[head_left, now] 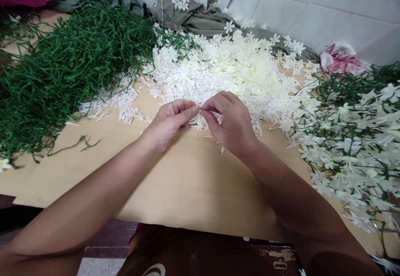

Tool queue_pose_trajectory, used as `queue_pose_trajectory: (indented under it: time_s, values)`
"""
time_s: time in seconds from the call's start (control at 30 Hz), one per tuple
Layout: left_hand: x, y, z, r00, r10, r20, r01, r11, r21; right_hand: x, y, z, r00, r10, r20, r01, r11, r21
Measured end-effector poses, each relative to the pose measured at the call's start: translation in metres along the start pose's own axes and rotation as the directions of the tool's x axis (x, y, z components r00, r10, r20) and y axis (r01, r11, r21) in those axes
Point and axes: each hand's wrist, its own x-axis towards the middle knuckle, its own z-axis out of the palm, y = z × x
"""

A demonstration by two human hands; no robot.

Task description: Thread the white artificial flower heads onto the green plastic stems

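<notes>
From my remote post I see the table [187,196]; on it, at L, a big heap of green stems [78,55], at centre back a pile of white flowers [243,67], at R the white sprays w/ green stalks [353,142]. My L hand [170,121] and R hand [233,121] meet before the flower pile, fingers pinched tight; what's btwn them, I can't tell, too small.

2 bare hands [233,121], 1 large branching green stem mound [78,55], 2 white petalled flower heaps [243,65], 1 crumpled pink-and-white cloth [342,59]
</notes>
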Motion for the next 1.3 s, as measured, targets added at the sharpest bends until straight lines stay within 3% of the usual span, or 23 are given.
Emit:
queue_pose_trajectory:
  time_s: [0.2, 0.37, 0.47, 0.67, 1.13, 1.3]
  values:
    - [0.003, -0.002, -0.001, 0.998, 0.034, -0.055, -0.031, 0.998, 0.049, 0.002, 0.004, -0.004, 0.997, 0.063, 0.036, -0.068, 0.989, 0.133]
    - [0.008, -0.001, -0.008, 0.992, 0.053, -0.116, -0.056, 0.998, -0.021, 0.006, 0.023, -0.016, 0.995, 0.079, -0.055, -0.079, 0.997, 0.006]
    - [0.008, -0.001, -0.010, 0.996, 0.021, -0.091, -0.027, 0.997, -0.067, 0.006, 0.024, -0.014, 0.997, 0.020, -0.078, -0.023, 0.999, -0.035]
    - [0.005, -0.001, -0.006, 0.997, -0.077, -0.016, 0.074, 0.988, -0.134, 0.001, 0.004, 0.000, 1.000, 0.022, 0.021, -0.023, 0.997, 0.077]
    - [0.006, -0.007, 0.000, 0.995, -0.101, -0.020, 0.096, 0.979, -0.177, 0.000, 0.004, 0.004, 0.989, 0.076, -0.126, -0.052, 0.981, 0.185]
    - [0.006, -0.006, -0.001, 0.994, -0.111, -0.001, 0.108, 0.971, -0.213, 0.001, -0.004, -0.001, 0.995, -0.019, -0.095, 0.035, 0.986, 0.164]
